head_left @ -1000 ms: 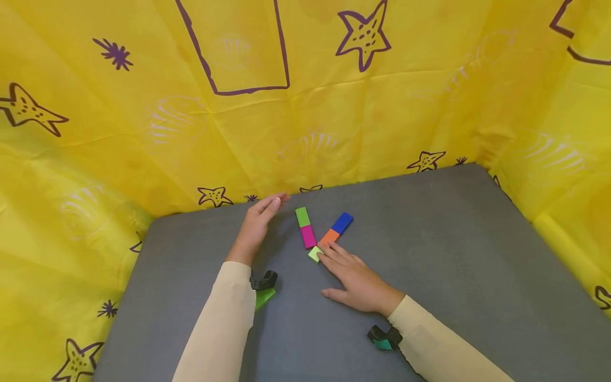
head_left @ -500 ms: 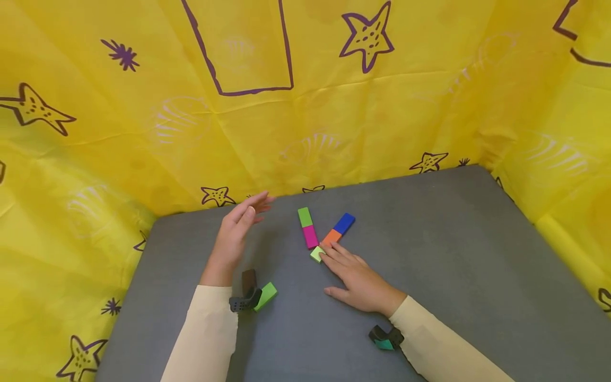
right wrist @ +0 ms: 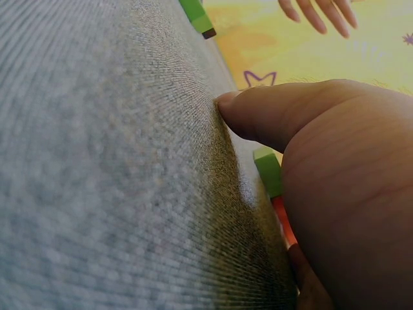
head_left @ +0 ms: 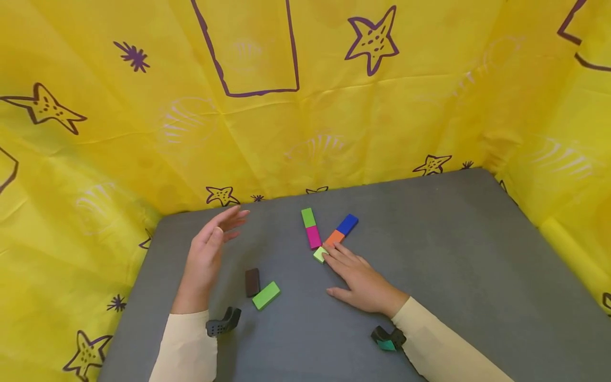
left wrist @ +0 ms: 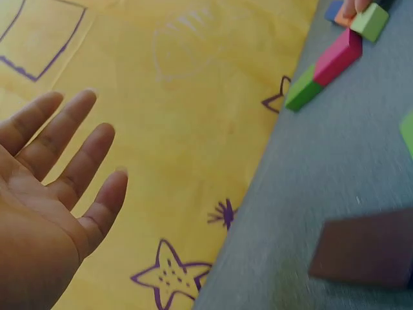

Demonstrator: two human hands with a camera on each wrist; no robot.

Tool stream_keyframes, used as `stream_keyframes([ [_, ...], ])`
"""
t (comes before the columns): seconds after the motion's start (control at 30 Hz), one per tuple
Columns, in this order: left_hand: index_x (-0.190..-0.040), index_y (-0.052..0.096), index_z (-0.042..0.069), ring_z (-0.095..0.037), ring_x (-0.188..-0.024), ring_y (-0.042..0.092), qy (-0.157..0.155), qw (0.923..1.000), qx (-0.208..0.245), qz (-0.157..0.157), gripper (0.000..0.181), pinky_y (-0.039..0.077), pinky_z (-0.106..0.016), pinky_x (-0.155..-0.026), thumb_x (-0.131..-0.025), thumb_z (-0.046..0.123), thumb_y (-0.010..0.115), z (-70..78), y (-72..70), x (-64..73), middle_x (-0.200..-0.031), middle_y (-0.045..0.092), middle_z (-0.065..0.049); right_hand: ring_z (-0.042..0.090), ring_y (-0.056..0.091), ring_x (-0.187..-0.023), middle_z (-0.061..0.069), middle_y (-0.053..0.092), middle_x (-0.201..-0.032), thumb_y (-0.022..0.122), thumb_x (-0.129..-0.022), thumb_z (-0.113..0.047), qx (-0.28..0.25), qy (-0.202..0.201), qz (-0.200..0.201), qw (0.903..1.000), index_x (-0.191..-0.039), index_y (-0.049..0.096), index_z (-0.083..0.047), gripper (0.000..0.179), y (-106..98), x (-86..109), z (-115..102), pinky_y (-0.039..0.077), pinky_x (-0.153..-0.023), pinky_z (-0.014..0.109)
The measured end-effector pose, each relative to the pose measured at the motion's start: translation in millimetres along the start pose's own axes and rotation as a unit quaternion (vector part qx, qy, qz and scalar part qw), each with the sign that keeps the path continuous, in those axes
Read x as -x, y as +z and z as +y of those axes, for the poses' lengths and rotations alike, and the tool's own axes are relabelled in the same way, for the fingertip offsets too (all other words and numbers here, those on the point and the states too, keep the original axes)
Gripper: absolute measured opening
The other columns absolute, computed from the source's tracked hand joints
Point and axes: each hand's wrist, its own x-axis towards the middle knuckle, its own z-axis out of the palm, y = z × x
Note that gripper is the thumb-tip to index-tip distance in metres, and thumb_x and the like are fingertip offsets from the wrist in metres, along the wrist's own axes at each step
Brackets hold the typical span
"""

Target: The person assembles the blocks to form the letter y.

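My left hand (head_left: pixel 204 260) is held over the table's left side, fingers extended and holding nothing; the left wrist view shows its bare palm. The right hand (head_left: pixel 360 281) lies low on the table, with fairly straight fingertips at a light green block (head_left: pixel 319 255) and the near end of an orange block (head_left: pixel 334 238). Beyond the orange one, end to end, lies a blue block (head_left: pixel 347 225). A magenta block (head_left: pixel 312 237) and a green block (head_left: pixel 308 217) form another line, so the two lines make a V with the light green block at its point.
Nearer to the left forearm, a dark brown block (head_left: pixel 252 282) and a bright green block (head_left: pixel 267 295) lie close together. The grey table (head_left: pixel 453 254) is bordered by a yellow patterned cloth (head_left: pixel 258 143) at the back and sides. Each wrist wears a black camera mount.
My left hand has moved left and toward me, away from the V of blocks, uncovering the brown and bright green blocks. The right hand stays in place.
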Motion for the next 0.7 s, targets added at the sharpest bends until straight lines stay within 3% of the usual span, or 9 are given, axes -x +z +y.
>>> stream_keyframes([
  [0.23, -0.157, 0.045, -0.013, -0.038, -0.138, 0.053, -0.018, 0.9998, 0.004, 0.004, 0.049, 0.040, -0.045, -0.111, -0.119, 0.017, 0.038, -4.4, -13.7, 23.8, -0.151, 0.058, -0.028, 0.033, 0.014, -0.164, 0.008, 0.025, -0.178, 0.077, -0.104, -0.036, 0.000, 0.005, -0.003, 1.0000, -0.169, 0.039, -0.004, 0.081, 0, 0.5, 0, 0.029, -0.121, 0.067],
  [0.47, -0.156, 0.047, -0.012, -0.039, -0.137, 0.055, -0.044, 0.9988, -0.017, 0.010, 0.044, 0.044, -0.042, -0.108, -0.117, 0.006, 0.037, -17.9, -18.9, 48.2, -0.150, 0.055, -0.034, 0.031, 0.011, -0.165, 0.006, 0.023, -0.179, 0.076, -0.105, -0.037, -0.004, 0.010, -0.009, 0.9999, -0.170, 0.038, -0.006, 0.082, -1, 0.6, 0, 0.028, -0.121, 0.067],
  [0.7, -0.155, 0.052, -0.008, -0.036, -0.135, 0.057, -0.064, 0.9975, -0.028, 0.003, 0.044, 0.048, -0.036, -0.104, -0.114, -0.003, 0.039, -32.6, -11.7, 64.6, -0.150, 0.061, -0.025, 0.034, 0.015, -0.164, 0.008, 0.027, -0.178, 0.076, -0.105, -0.036, -0.005, 0.002, 0.003, 1.0000, -0.169, 0.039, -0.004, 0.080, 1, 0.1, 1, 0.030, -0.119, 0.068],
])
